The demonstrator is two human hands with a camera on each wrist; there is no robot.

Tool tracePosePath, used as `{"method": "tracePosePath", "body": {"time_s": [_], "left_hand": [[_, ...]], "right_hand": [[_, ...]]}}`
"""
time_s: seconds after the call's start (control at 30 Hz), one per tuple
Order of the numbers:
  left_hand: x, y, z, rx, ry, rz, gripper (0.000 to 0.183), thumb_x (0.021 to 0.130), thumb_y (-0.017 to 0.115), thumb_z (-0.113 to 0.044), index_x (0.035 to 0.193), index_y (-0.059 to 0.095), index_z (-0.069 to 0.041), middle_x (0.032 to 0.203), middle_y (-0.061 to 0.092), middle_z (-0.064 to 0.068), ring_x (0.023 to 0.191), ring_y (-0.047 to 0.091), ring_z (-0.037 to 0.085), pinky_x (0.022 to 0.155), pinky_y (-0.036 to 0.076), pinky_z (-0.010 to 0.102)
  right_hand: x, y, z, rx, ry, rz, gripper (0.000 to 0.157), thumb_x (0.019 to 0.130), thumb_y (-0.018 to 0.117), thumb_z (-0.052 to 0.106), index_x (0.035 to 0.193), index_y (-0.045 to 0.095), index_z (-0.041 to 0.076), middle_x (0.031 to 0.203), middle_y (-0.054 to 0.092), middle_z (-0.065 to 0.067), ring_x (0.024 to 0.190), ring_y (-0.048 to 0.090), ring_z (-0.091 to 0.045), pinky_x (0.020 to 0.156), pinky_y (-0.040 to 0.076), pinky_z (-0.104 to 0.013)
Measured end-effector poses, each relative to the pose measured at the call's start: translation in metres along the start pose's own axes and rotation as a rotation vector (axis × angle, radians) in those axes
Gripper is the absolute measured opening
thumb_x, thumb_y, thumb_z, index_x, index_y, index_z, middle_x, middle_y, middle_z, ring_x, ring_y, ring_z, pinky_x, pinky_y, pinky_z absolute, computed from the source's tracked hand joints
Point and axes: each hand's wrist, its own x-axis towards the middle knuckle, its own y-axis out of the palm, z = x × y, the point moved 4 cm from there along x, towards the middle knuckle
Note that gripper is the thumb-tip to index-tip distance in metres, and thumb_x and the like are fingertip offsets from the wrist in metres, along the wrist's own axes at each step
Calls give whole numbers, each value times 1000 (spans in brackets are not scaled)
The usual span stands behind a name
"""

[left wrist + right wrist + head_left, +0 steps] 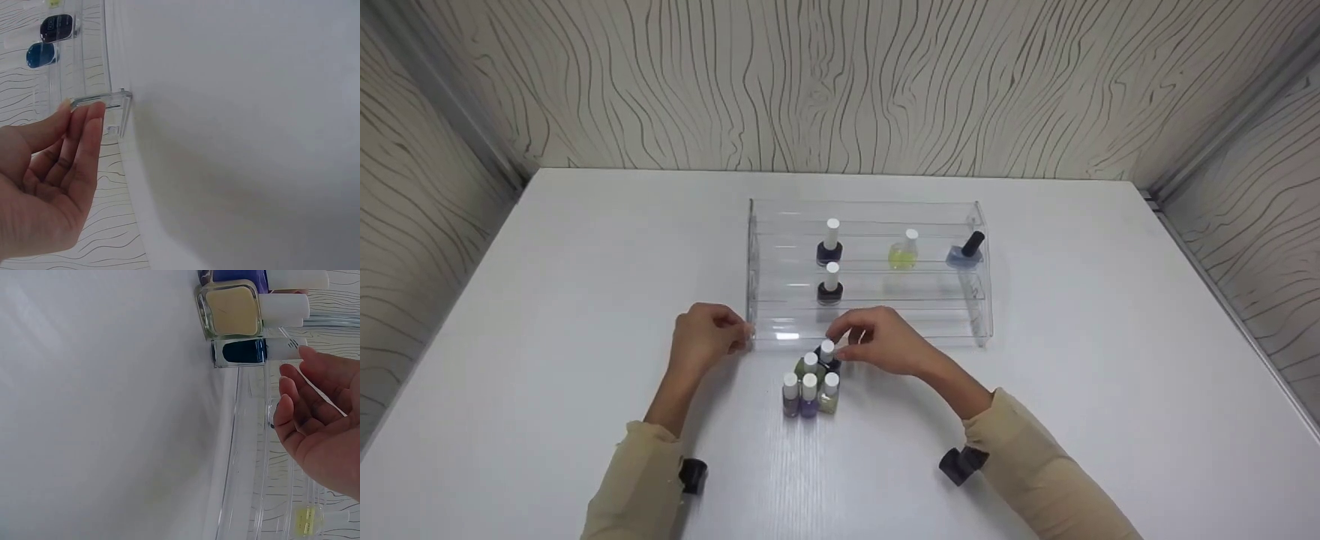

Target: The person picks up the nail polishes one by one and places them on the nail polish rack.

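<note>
Clear rack (pixel 870 211) standing on the white table (pixel 1080 300); all positions noted against it.

Left hand (pixel 701 337): at the rack's front left corner. Thumb and fingertips pinch the edge of its clear side panel, seen closely in the left wrist view.

Right hand (pixel 889 345): just in front of the rack, fingers bent and parted, thumb at the white cap of a dark blue bottle (pixel 244 351). Cannot tell whether thumb and index finger are closed on that cap; the remaining fingers hold nothing.

Dark blue bottle: upright on the table, close before the rack's front edge, to the left of the right hand and well to the right of the left hand. It belongs to a tight group of five, all white-capped. Beside it, a green bottle (pixel 801 369). Farther out from the rack, a row of three, left to right: greyish bottle (pixel 790 406), purple bottle (pixel 808 408), pale yellow bottle (pixel 828 404).

On the rack, one tier, left to right: upper dark bottle (pixel 829 253), bright yellow bottle (pixel 902 257), light blue bottle (pixel 962 257) with black cap near the right end. Next tier down: lower dark bottle (pixel 830 292), directly below the upper one.

Behind the rack: wood-grain patterned wall (pixel 840 90).
</note>
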Motion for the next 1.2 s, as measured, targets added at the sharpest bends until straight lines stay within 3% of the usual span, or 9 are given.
{"method": "tracePosePath", "body": {"time_s": [0.23,0.43,0.63,0.83,1.2], "left_hand": [[0,0,0,3,-20,11,8,79,67,-3,74,67,2,62,63,6,55,60,15,50,44,22],[0,0,-1,7,-7,9,7,79,67,-3,74,67,2,61,62,6,54,58,15,50,44,22],[-1,-1,-2,-2,-16,12,7,79,68,-3,74,67,3,62,63,7,54,58,14,50,44,22],[-1,-1,-1,-7,-31,11,7,79,67,-3,75,67,3,63,63,7,55,58,14,51,45,22],[-1,-1,-2,-28,-22,11,6,79,66,0,75,66,4,63,63,8,56,61,16,51,47,23]], "right_hand": [[3,6,1,-1,23,-18,21,76,71,7,95,67,1,85,64,-4,68,52,-12,58,43,-21],[3,7,5,7,40,-36,17,75,71,6,90,66,0,83,63,-8,68,51,-11,59,42,-21],[2,6,1,-9,23,-6,15,77,71,8,90,67,3,80,61,-2,68,51,-10,60,42,-22],[2,4,-1,-11,11,22,17,76,71,8,91,67,2,79,61,-5,68,50,-11,61,43,-22],[0,3,-6,-19,22,-5,16,75,73,9,88,66,3,78,60,-7,70,50,-11,61,41,-22]]}}
